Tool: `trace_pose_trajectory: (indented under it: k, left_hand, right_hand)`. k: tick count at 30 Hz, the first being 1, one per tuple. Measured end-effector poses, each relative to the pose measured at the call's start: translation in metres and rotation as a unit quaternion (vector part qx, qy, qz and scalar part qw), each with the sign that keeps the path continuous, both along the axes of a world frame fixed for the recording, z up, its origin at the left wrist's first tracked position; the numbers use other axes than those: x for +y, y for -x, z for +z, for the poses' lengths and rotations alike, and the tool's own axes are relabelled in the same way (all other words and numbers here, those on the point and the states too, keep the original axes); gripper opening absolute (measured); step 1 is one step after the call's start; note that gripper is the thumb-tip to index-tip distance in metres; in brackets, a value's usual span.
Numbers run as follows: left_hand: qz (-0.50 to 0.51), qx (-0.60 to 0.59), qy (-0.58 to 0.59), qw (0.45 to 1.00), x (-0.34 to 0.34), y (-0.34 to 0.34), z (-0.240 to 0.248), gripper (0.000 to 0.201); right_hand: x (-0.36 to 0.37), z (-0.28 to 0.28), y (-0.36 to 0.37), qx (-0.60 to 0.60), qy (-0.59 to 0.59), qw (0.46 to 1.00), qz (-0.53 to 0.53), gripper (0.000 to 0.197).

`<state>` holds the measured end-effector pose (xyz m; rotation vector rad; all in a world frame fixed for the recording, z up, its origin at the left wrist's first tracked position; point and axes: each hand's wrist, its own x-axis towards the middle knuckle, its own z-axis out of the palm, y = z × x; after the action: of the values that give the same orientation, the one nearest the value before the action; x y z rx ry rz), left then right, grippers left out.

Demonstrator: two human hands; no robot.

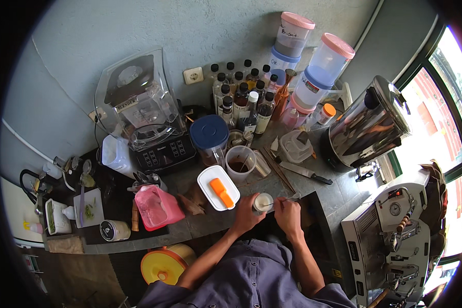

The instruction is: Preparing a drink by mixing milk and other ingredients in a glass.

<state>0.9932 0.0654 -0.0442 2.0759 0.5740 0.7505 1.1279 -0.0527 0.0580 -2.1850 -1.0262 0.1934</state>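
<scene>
At the counter's front edge, my left hand (247, 213) is wrapped round a small glass (264, 203) with pale, creamy contents. Close beside it, my right hand (288, 215) pinches a thin metal spoon (294, 197), whose handle end sticks out past the fingers. The spoon's other end points into the glass, and its tip is hidden. Just left of the glass lies a white shallow tray (204, 184) bearing two orange blocks (221, 192). Behind it stands a clear plastic jug (239, 175) with brown residue inside.
A knife (305, 173) lies behind my right hand. Bottles (241, 97), stacked tubs (315, 77) and a blender (154, 118) line the wall. A pink container (158, 207) stands left, a steel urn (367, 126) and espresso machine (390, 241) right. A yellow-lidded bucket (164, 264) sits below.
</scene>
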Motion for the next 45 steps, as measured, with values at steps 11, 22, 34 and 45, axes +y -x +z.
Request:
trace_pose_trajectory:
  k: [11,22,34,45]
  left_hand:
    - [-0.001,0.006,0.007,1.000,0.000,0.000,0.002,0.078]
    - [0.005,0.012,0.004,1.000,-0.001,0.000,0.004,0.079]
    - [0.000,-0.030,-0.012,0.999,-0.001,0.000,0.000,0.078]
    - [-0.003,-0.031,-0.028,0.999,0.000,0.000,-0.006,0.081]
  right_hand:
    - [-0.001,0.006,0.003,0.023,-0.056,0.998,0.010,0.017]
    - [-0.005,0.019,0.008,0.024,-0.008,1.000,0.006,0.017]
    - [0.001,0.007,0.002,0.028,-0.049,0.998,-0.001,0.021]
    - [0.004,0.004,-0.004,-0.037,-0.020,0.999,-0.017,0.022]
